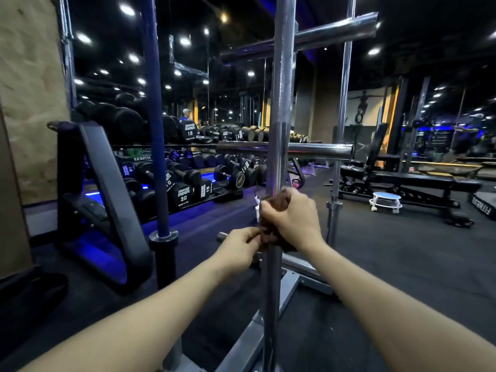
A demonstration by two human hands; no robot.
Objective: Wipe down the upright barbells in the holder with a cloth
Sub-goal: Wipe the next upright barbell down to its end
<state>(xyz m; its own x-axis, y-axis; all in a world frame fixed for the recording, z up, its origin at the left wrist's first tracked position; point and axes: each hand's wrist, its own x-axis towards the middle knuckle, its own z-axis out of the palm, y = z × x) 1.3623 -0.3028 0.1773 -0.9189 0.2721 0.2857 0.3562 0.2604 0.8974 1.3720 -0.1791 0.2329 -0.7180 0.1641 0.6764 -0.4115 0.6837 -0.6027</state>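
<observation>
- Brown cloth [271, 224] is bunched round the chrome barbell [281, 103] at the centre of the frame; the right hand [291, 216] is closed on cloth and shaft together, low on the bar.
- Left hand [239, 247] pinches the cloth's hanging tail just below, fingers closed on it.
- Holder [290, 288], a grey steel frame at lower centre, carries this bar upright; a dark blue barbell [154, 116] stands left of centre and a thinner chrome bar [345, 103] right of centre, both apart from the cloth.
- My guess: work is on the middle bar only; its upper length and the other two bars look still to do; no wiped sheen can be told apart.
</observation>
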